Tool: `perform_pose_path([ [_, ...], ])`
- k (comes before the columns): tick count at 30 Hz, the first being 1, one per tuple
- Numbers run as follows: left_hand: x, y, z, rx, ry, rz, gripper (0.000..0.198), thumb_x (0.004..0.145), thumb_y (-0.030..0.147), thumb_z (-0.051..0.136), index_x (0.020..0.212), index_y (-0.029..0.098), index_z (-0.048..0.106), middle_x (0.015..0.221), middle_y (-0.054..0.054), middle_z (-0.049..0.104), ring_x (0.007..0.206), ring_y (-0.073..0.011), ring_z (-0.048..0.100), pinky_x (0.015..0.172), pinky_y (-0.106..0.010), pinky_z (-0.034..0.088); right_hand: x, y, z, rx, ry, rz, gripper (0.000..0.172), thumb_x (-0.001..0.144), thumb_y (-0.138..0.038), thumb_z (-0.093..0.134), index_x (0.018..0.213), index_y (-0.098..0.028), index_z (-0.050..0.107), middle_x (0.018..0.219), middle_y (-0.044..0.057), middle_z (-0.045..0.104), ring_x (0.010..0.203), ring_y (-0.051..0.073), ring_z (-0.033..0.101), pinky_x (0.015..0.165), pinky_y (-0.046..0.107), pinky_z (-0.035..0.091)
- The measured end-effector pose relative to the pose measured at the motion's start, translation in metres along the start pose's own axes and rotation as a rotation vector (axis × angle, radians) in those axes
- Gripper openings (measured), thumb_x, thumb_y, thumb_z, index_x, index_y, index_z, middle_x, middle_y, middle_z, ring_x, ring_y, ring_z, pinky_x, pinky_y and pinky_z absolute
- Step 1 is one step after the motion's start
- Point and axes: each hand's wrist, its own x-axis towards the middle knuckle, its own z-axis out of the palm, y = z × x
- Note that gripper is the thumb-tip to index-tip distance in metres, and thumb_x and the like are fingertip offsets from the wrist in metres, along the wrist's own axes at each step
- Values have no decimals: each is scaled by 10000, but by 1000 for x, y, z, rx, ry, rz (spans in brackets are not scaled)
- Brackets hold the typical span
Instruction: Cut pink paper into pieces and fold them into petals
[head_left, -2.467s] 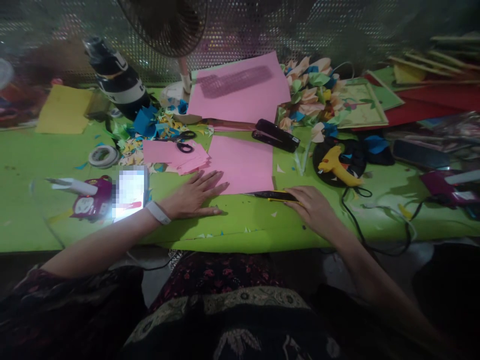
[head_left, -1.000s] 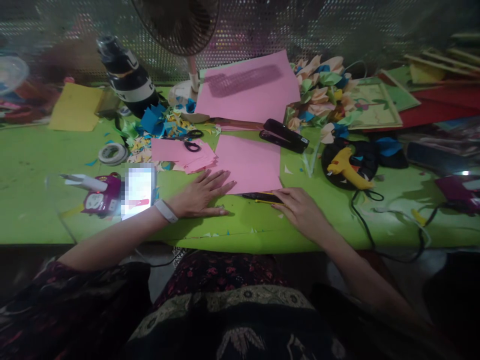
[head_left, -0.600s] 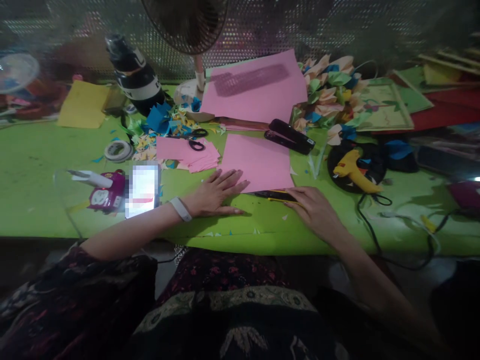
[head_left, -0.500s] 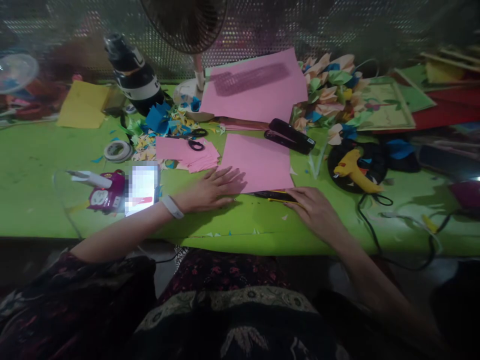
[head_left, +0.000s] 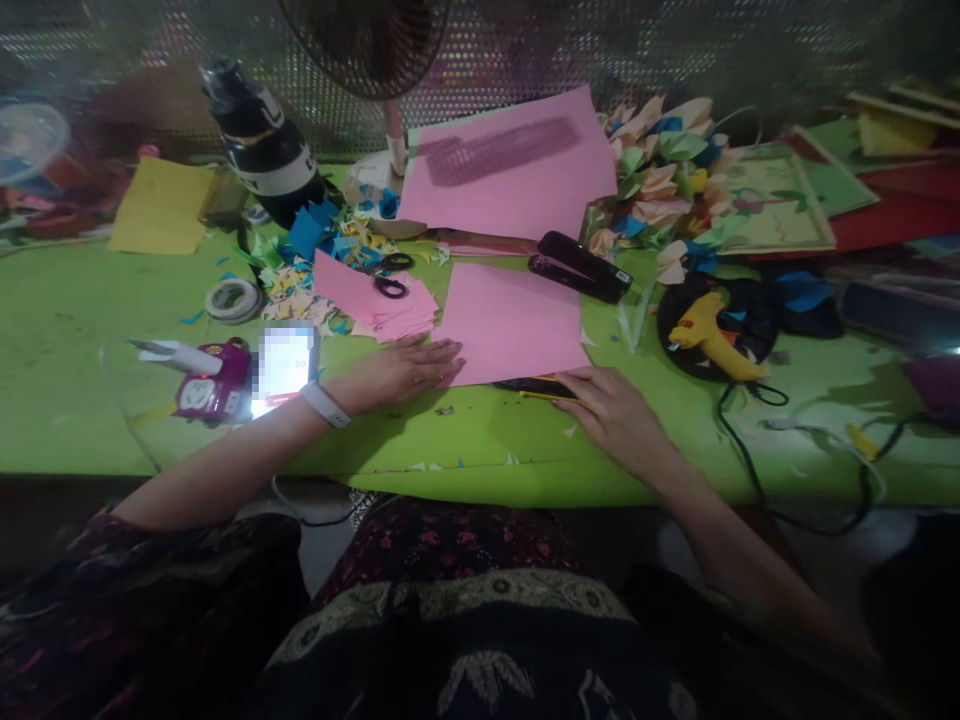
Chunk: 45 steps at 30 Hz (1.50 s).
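A square sheet of pink paper (head_left: 514, 320) lies flat on the green tabletop. My left hand (head_left: 397, 375) rests flat at the sheet's lower left corner, fingers stretched out. Along the near edge of the paper, my right hand (head_left: 604, 400) has its fingers closed on a slim black and yellow tool (head_left: 525, 385); its far end points left, and its exact kind is hard to make out. Small pink paper pieces (head_left: 401, 312) lie stacked left of the sheet, with black-handled scissors (head_left: 391, 287) on them. A black stapler (head_left: 581, 267) touches the sheet's far right side.
Left stand a phone (head_left: 289, 360), a purple power socket (head_left: 214, 385), a tape roll (head_left: 234, 299) and paper scraps (head_left: 296, 300). A bottle (head_left: 262, 150), fan (head_left: 371, 40) and larger pink sheets (head_left: 517, 180) are behind. Right is a yellow glue gun (head_left: 709, 335), its cord trailing forward.
My left hand has slid left, off the middle of the paper's near edge to its corner. My right hand and the tool have shifted slightly left along the edge.
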Motion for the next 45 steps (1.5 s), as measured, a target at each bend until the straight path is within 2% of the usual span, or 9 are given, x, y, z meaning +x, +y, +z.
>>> perform_pose_path([
  [9,1,0,0,-10,-23,-37,520,1099,241,327,1610,225,420,1683,-93,376,1571,-211,346,1298,-458,227,-1,-2,1,10,-10,15,399,1039,-313,536,1415,-241,651,1181,148,704,1095,328,652,971,542,559],
  [17,2,0,1,-20,13,-27,505,1109,280,347,1604,223,432,1661,-113,418,1550,-219,389,1278,-450,273,2,-4,4,42,4,-10,378,1061,-360,494,1372,-229,663,1162,145,695,1082,315,642,955,533,567],
  [23,2,-1,3,-7,-3,-33,508,1100,240,342,1600,222,433,1673,-100,397,1559,-209,372,1284,-451,263,9,-7,5,51,-49,-26,367,1056,-337,498,1369,-234,661,1171,149,695,1077,319,648,944,549,576],
  [28,3,2,-4,-90,-2,-41,496,1104,267,365,1592,240,450,1668,-93,404,1561,-210,367,1300,-476,240,8,-9,4,47,-30,-33,363,1051,-327,505,1358,-225,670,1158,154,697,1063,322,655,936,548,582],
  [32,2,-3,-16,-282,31,-73,480,1107,361,413,1572,266,482,1628,-65,476,1522,-200,436,1274,-463,336,5,-9,3,35,-38,-23,378,1043,-319,518,1376,-225,668,1164,158,698,1081,334,655,954,554,577],
  [36,1,-13,-21,-389,48,-118,404,1072,412,512,1436,293,641,1526,-45,598,1435,-204,552,1216,-445,443,7,-11,4,27,-27,-39,368,1047,-315,515,1369,-223,667,1170,151,698,1083,327,658,957,539,576],
  [40,3,-17,-22,-392,36,-130,333,1046,367,561,1330,303,723,1503,-34,615,1417,-213,572,1202,-447,466,14,-15,8,35,-38,-55,374,1045,-330,524,1367,-202,665,1165,160,697,1076,328,655,954,531,577],
  [45,3,-17,-21,-403,29,-127,321,1044,327,552,1306,299,735,1517,-30,601,1430,-205,557,1200,-446,469,19,-17,11,69,-57,-80,365,1044,-320,526,1367,-221,663,1154,152,699,1066,323,654,937,529,579],
])
